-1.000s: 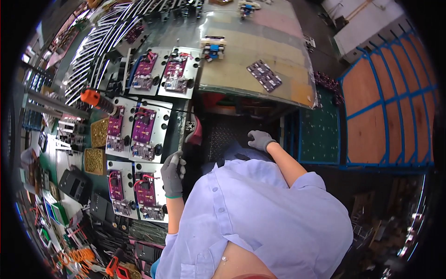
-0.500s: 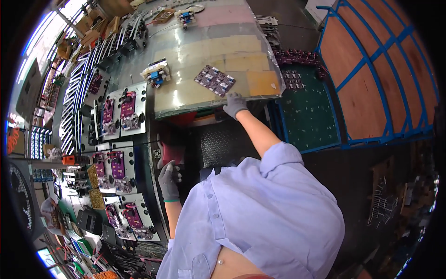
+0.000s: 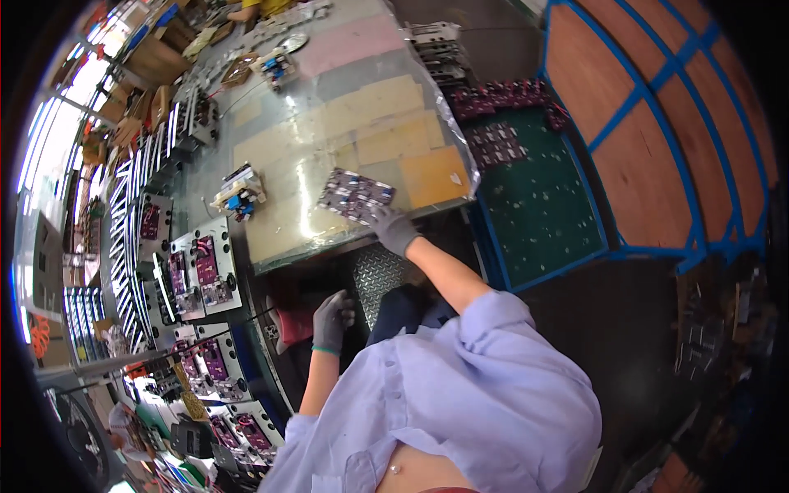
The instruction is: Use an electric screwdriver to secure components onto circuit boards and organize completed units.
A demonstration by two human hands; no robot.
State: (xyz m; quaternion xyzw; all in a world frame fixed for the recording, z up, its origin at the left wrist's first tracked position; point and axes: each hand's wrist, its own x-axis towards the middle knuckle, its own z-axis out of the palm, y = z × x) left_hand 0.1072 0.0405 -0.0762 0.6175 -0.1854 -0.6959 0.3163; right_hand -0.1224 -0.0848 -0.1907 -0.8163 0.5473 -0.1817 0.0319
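Note:
A purplish-brown circuit board panel (image 3: 349,194) crowded with small pale parts lies on the plastic-covered table by its front edge. My right hand (image 3: 392,229), in a grey glove, has its fingers on the panel's near right corner. The thumb and fingertips are partly hidden there. Lower and to the left, my left hand (image 3: 333,321), also gloved in grey, hangs in front of the table with loosely curled fingers. Nothing shows in it. Beside it is a red cushion-like thing (image 3: 293,326).
Metal plates with purple boards (image 3: 205,263) line the bench at left. A white and blue fixture (image 3: 240,194) stands on the table, a similar one (image 3: 276,69) farther back. A blue-edged green surface (image 3: 538,209) at right carries more boards (image 3: 497,145). Blue-framed wooden panels (image 3: 637,123) stand beyond.
My right hand has moved from the table's edge onto the panel's corner. My left hand has shifted away from the red thing, its fingers more curled. The whole view has turned.

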